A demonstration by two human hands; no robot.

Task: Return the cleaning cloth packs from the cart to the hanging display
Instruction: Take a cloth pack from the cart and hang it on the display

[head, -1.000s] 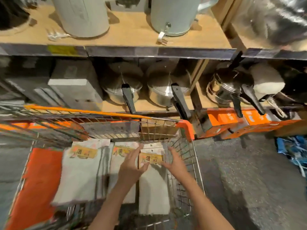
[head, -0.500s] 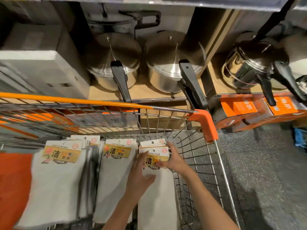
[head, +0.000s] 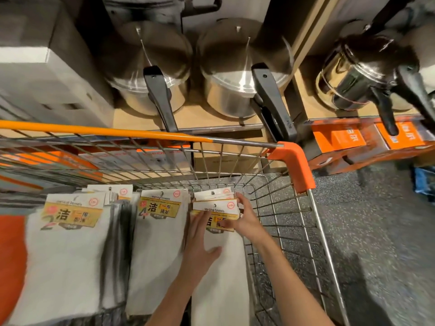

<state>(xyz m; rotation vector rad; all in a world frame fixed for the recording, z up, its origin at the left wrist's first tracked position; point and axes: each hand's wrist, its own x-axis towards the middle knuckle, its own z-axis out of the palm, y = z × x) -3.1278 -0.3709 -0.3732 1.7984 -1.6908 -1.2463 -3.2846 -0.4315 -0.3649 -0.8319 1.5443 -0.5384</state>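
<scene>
White cleaning cloth packs with yellow card headers (head: 219, 267) lie flat in three stacks inside the wire shopping cart with orange rim (head: 292, 161); rightmost stack sits just beside the right wire wall, little side room. Cart stands on speckled grey floor (head: 376, 231), close against a wooden shelf holding steel pots with black handles (head: 244, 78). Left hand (head: 200, 243) rests flat, fingers straight, on the rightmost stack. Right hand (head: 247, 220) pinches that stack's card headers at their right edge.
</scene>
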